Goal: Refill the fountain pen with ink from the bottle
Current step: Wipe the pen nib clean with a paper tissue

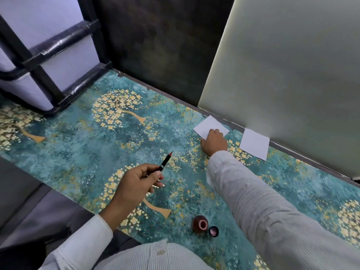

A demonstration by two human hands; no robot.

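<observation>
- The left hand (134, 182) is raised above a table covered in a teal cloth (78, 137) patterned with golden trees.
- Its thumb and curled fingers pinch a slim black fountain pen (166, 162), uncapped, the red-tinted nib pointing up and away from the person.
- The right hand (213, 142) reaches far across the table, fingers bent and pressing on a white paper square (209, 125); whether it is pinching the paper cannot be told.
- A second white paper square (254, 144) lies just to the right, near a pale green wall panel (282, 75).
- Close to the person's body stands a dark brown ink bottle (200, 224), open, its mouth pinkish.
- Its small round cap (213, 231) lies upturned just beside it.
- Both arms wear pale ribbed sleeves.
</observation>
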